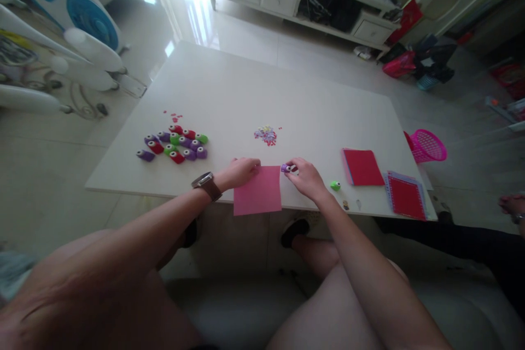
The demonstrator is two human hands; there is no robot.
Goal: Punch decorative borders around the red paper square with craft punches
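A pink sheet of paper (257, 191) lies at the table's near edge, its lower part hanging over. My left hand (241, 171) is closed at the sheet's upper left edge, gripping it; a watch is on that wrist. In my right hand (307, 178), a small purple craft punch (285, 168) with a pale round button is pinched between the fingers, right at the sheet's upper right corner. Whether the paper sits in its slot cannot be made out. Past the sheet lies a pile of tiny punched paper shapes (266, 135). To the right of my right hand rests a green craft punch (335, 186).
Several purple, red and green punches (176, 142) are grouped at left, with red paper bits (175, 118) behind. Stacks of red paper (364, 168) and edged sheets (407, 196) lie right, near a pink basket (429, 145). Another person's hand (512, 204) shows far right.
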